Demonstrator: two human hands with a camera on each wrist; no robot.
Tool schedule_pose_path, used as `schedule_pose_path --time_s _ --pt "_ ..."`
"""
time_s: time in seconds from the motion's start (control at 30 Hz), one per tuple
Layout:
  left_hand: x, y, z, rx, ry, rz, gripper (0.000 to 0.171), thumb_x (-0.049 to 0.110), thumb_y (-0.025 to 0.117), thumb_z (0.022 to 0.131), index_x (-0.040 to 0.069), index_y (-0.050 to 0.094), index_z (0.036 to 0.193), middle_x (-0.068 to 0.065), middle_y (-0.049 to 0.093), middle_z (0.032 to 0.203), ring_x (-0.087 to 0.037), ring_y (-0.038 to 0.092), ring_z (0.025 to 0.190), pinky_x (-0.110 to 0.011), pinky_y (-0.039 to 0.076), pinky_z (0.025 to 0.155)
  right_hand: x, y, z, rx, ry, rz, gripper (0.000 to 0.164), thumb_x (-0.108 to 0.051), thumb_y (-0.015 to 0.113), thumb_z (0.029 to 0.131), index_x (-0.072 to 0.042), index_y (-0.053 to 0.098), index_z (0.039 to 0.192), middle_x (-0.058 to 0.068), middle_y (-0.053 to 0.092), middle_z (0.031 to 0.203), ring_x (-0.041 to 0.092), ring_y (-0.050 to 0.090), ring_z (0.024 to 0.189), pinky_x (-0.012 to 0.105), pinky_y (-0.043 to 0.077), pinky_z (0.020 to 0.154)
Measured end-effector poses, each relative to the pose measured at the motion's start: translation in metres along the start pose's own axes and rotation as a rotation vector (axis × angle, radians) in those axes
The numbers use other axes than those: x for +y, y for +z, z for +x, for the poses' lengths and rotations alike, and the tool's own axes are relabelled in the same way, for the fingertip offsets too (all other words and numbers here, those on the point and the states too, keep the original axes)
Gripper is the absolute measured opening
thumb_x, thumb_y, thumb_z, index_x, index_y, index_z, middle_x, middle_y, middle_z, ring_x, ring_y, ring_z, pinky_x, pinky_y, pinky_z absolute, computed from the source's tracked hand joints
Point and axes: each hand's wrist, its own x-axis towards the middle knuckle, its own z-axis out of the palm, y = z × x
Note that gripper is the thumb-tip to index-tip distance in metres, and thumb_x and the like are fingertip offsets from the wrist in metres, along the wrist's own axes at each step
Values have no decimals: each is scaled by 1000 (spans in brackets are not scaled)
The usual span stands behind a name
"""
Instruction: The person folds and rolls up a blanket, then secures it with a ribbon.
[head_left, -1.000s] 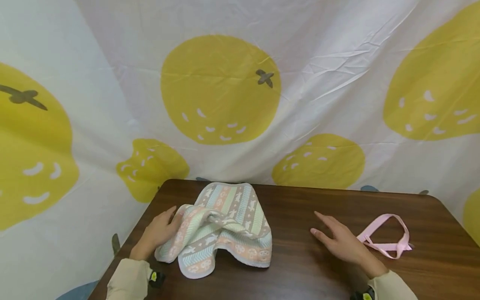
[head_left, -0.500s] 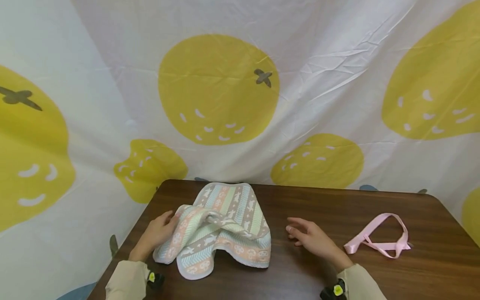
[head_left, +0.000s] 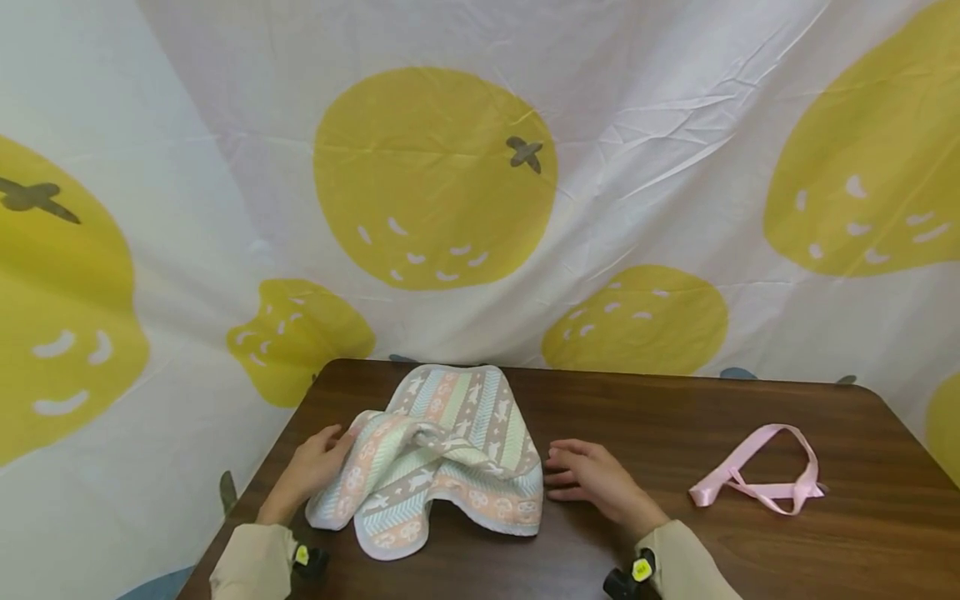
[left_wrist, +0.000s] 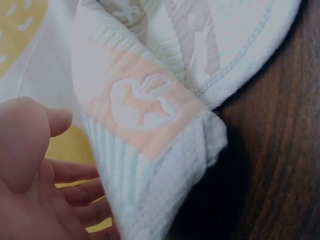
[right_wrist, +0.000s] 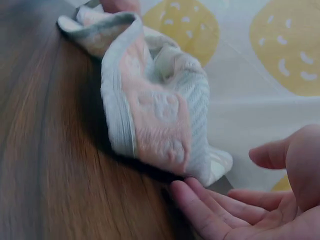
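Cream-cuffed, a person's bare left hand point(head_left: 313, 465) is lying along the left flank of a soft pastel cloth point(head_left: 442, 462) striped in peach, mint, blue and grey-brown, bound with a pale edge. Its thumb is standing apart from the fingers, which are spreading loosely and, in the left wrist view, passing behind a raised edge of the fabric; the hand is clamping nothing, and whether its hidden fingertips are touching the cloth cannot be told.

Across from it, the person's bare right hand point(head_left: 592, 479) is hovering just beside the right edge, thumb and fingers apart and grasping nothing. In the right wrist view its fingertips are meeting, or barely missing, a lower corner.

Between the two, the cloth is sitting to the right of the left hand and to the left of the right one. Its long axis is running away from the person, the near end slanting slightly left, so both hands are facing its long sides. Of the pair, the left appears to be the nearer, its fingers overlapping the rumpled, folded part.

Below, a dark brown wood-grained table point(head_left: 637, 408) is bearing it all. Well to the right, a shiny pink ribbon point(head_left: 732, 464) is lying in a loose loop, while a white fabric backdrop point(head_left: 225, 208) printed with yellow fruit is hanging behind.
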Motion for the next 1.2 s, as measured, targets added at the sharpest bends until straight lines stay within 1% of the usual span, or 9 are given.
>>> schedule_pose_path --time_s 0.13,0.23,0.37,0.5,0.6,0.73,0.87,1.03,1.2 --pt "-3 0 0 20 -4 -22 67 42 43 104 -12 38 143 -33 57 128 -47 55 117 -59 44 97 0 5 2 13 10 57 49 -16 50 102 16 36 137 27 61 117 26 68 93 43 57 85" --pt "-3 -2 0 38 -32 -43 66 41 44 104 -12 39 142 -33 55 130 -47 54 119 -59 43 99 1 9 4 16 0 78 48 -12 51 101 17 36 136 20 64 111 22 67 90 39 57 84" --pt "-3 -2 0 68 -73 -108 58 37 47 103 -12 49 136 -33 56 130 -47 54 120 -58 43 99 0 15 6 32 -32 90 48 -9 55 98 19 39 134 11 68 102 16 67 85 34 57 79" --pt "-3 -1 0 91 -116 -174 49 32 50 102 -9 59 127 -29 60 126 -44 57 116 -57 45 96 1 23 6 93 -50 100 49 -7 61 94 18 44 133 9 70 98 15 67 82 31 56 75" --pt "-2 -1 1 97 -137 -193 44 29 52 102 -7 61 124 -27 62 122 -40 59 111 -54 47 93 1 28 8 163 -38 104 47 -6 65 91 13 49 131 11 71 100 16 67 82 33 56 74" --pt "-2 0 2 109 -124 -203 36 24 54 101 -5 61 121 -20 63 107 -31 59 97 -42 48 81 -1 30 9 249 -32 78 41 -4 67 89 7 58 127 15 71 105 18 67 84 35 56 72" --pt "-1 0 1 98 -86 -236 29 21 55 100 -2 59 119 -13 61 99 -26 55 91 -32 43 72 -6 24 7 307 -58 43 39 -1 67 87 6 61 125 16 72 107 16 66 85 32 54 71" --pt "4 2 -2 50 -24 -288 26 19 54 100 0 57 119 -12 61 100 -23 55 91 -31 42 73 -15 8 0 348 -95 -37 40 -2 69 86 5 63 125 14 72 108 12 62 89 28 46 77" --pt "11 7 -5 -7 -10 -327 24 19 52 102 4 55 121 -10 58 100 -21 53 90 -31 41 76 -23 -11 -9 386 -130 -113 39 -3 70 85 4 65 123 15 72 109 10 63 90 20 48 78"
